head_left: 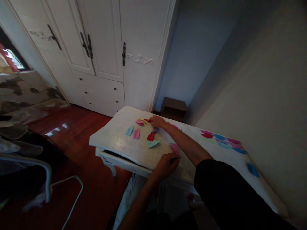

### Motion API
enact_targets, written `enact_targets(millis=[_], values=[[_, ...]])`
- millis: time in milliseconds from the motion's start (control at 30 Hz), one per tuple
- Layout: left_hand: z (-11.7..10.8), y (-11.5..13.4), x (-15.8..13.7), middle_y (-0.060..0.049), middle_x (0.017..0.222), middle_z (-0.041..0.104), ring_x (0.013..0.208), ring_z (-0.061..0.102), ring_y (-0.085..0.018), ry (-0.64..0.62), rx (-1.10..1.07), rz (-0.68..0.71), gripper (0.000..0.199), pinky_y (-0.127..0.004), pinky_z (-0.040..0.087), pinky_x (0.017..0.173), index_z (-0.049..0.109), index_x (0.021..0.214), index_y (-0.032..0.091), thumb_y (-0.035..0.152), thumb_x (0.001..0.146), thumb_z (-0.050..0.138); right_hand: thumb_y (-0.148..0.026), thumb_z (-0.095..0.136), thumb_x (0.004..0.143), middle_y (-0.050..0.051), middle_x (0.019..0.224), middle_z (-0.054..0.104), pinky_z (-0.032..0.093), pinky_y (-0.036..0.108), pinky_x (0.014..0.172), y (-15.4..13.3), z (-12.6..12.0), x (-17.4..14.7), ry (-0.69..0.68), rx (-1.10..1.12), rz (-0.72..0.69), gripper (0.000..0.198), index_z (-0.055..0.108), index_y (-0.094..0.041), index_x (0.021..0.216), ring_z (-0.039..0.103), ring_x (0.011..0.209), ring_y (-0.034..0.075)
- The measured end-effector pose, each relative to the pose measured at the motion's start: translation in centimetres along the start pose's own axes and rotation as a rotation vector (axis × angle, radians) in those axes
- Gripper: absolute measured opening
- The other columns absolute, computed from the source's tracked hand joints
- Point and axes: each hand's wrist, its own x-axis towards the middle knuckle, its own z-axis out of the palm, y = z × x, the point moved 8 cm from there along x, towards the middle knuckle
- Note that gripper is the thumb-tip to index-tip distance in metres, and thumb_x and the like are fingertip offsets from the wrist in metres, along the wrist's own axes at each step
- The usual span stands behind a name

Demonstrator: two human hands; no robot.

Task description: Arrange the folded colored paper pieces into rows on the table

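Note:
My right hand [157,121] reaches across to the far side of the white table [115,131]. Its fingers are closed on a thin red folded paper [148,120], beside a yellow folded paper [143,121] and a pink one [139,122]. My left hand [166,165] is near the front edge, fingers curled together around something too dark to make out. Just beyond its fingertips lies a pink folded paper [175,148]. Between the hands are a red folded paper [151,136] and a pale green one [153,144]. Light blue [129,130] and pink [136,133] pieces lie further left.
Overlapping rows of coloured folded papers [224,142] lie at the table's right, with a blue piece [252,169] nearer the wall. A drawer [120,156] sits slightly ajar under the front edge. Behind stand a white wardrobe [105,57] and a brown box-like stand [174,108].

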Motion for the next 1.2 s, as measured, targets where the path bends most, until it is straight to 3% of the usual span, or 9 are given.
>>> enact_targets(millis=[333, 533, 700, 900, 1200], values=[[0.0, 0.1, -0.1, -0.006, 0.095, 0.075, 0.087, 0.068, -0.018, -0.01, 0.0, 0.003, 0.023, -0.028, 0.051, 0.082, 0.073, 0.1, 0.019, 0.023, 0.088, 0.053, -0.019, 0.039, 0.097, 0.014, 0.116, 0.068, 0.045, 0.033, 0.088, 2.1, -0.8, -0.9, 0.144, 0.07, 0.034, 0.033, 0.068, -0.015, 0.113, 0.062, 0.108, 0.025], [-0.4, 0.0, -0.1, -0.006, 0.095, 0.075, 0.088, 0.069, -0.018, 0.042, -0.004, -0.016, 0.021, -0.029, 0.051, 0.083, 0.072, 0.098, 0.018, 0.022, 0.087, 0.055, -0.015, 0.038, 0.097, 0.009, 0.122, 0.067, 0.042, 0.029, 0.095, 5.2, -2.6, -4.6, 0.289, 0.25, 0.037, 0.037, 0.067, -0.017, 0.119, 0.061, 0.111, 0.019], [-0.6, 0.0, 0.0, -0.006, 0.093, 0.075, 0.086, 0.069, -0.019, 0.065, 0.017, -0.017, 0.02, -0.03, 0.052, 0.082, 0.072, 0.095, 0.019, 0.024, 0.087, 0.055, -0.013, 0.045, 0.091, 0.007, 0.104, 0.071, 0.046, 0.028, 0.087, 9.2, -3.3, -11.0, 0.331, 0.347, 0.036, 0.034, 0.072, -0.018, 0.11, 0.064, 0.096, 0.018], [-1.0, 0.6, 0.3, -0.006, 0.089, 0.076, 0.082, 0.069, -0.02, 0.099, 0.057, -0.033, 0.021, -0.032, 0.054, 0.079, 0.073, 0.091, 0.019, 0.027, 0.086, 0.053, -0.009, 0.045, 0.086, 0.005, 0.097, 0.071, 0.05, 0.03, 0.078, 16.7, -2.5, -21.4, 0.376, 0.379, 0.217, 0.036, 0.073, -0.02, 0.107, 0.064, 0.077, 0.015], [-1.2, 0.6, 0.3, -0.006, 0.09, 0.076, 0.082, 0.071, -0.021, 0.122, 0.156, -0.056, 0.025, -0.031, 0.056, 0.074, 0.073, 0.092, 0.02, 0.035, 0.085, 0.055, -0.002, 0.044, 0.08, 0.011, 0.106, 0.074, 0.047, 0.032, 0.09, 28.1, 0.2, -36.8, 0.296, 0.265, 0.597, 0.041, 0.075, -0.015, 0.104, 0.066, 0.095, 0.02]])
